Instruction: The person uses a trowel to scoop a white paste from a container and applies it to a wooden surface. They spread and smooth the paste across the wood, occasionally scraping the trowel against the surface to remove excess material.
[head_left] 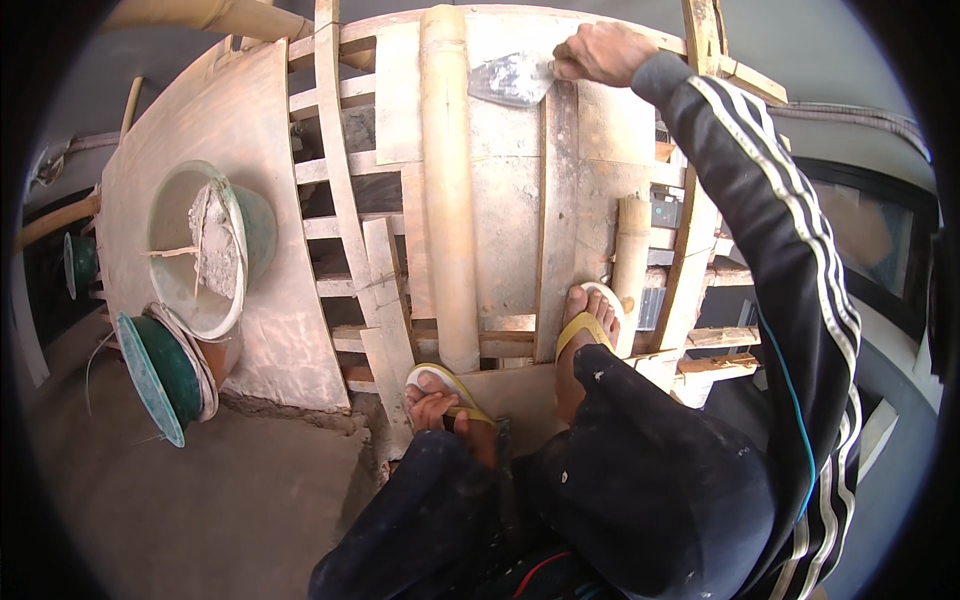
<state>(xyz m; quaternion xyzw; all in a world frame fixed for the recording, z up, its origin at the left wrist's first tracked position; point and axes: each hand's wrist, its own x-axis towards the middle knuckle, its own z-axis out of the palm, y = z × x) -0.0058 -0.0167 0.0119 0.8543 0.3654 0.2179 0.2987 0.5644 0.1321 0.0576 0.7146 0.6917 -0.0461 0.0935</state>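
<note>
My right hand [607, 52] is closed round the handle of a trowel [512, 80] at the far end of the boards. The trowel's flat metal blade points left, smeared with pale material, over a light panel [505, 190]. Its handle is mostly hidden by my fingers. My left hand [433, 408] shows only in part, low by my left foot and knee. Its fingers lie loosely bent over the foot, with no tool visible in them. A bamboo pole [446, 200] runs between the hands' places, and a wooden plank [557, 220] lies right of it.
A whitish bucket [225, 320] holding grey mix and a stick leans at left on a plywood sheet [270, 340]. Below it is a green round container [155, 375] with cord round it. Gaps open between wooden slats [345, 180]. My sandalled feet rest on the frame.
</note>
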